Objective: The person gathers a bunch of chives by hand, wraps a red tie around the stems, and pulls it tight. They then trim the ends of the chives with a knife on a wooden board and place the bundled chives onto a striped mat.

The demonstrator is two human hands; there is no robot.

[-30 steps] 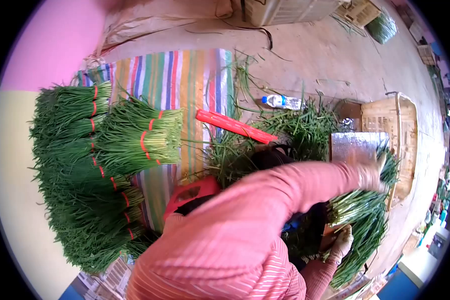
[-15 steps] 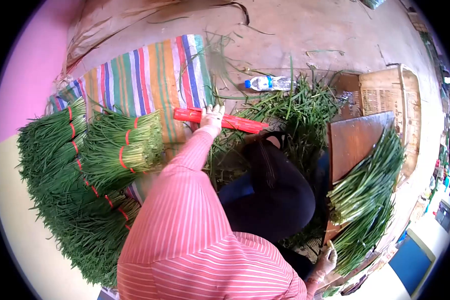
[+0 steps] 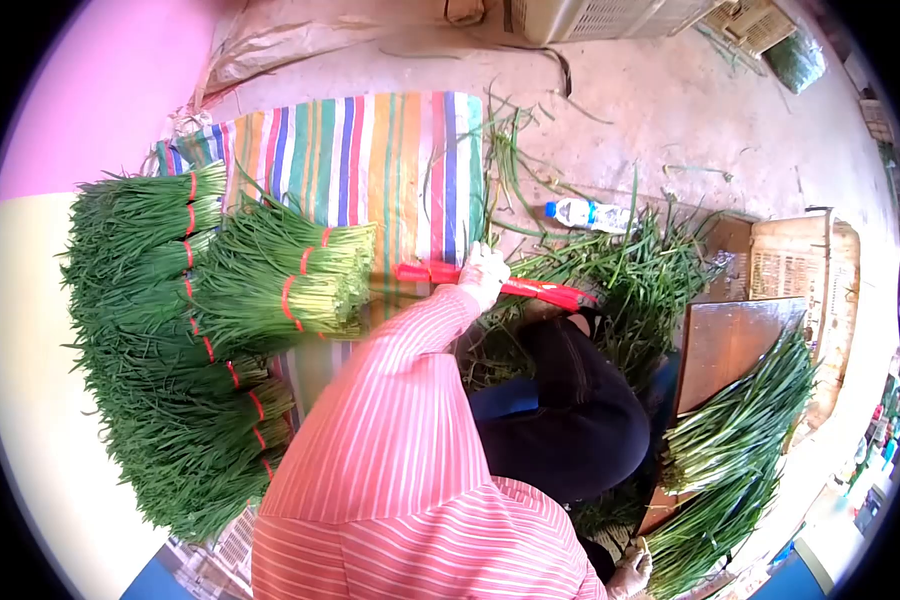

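Many green chive bundles (image 3: pixel 200 330), banded red, lie stacked; loose green chives (image 3: pixel 740 420) lie untied. Now the left hand (image 3: pixel 483 272) has its grip clenched on the long red tie bundle (image 3: pixel 540 290); the right hand (image 3: pixel 625 577) grip cannot be told.

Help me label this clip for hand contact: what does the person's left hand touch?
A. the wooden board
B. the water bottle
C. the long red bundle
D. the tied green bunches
C: the left hand lies on the long red bundle by the striped mat, apart from the water bottle.
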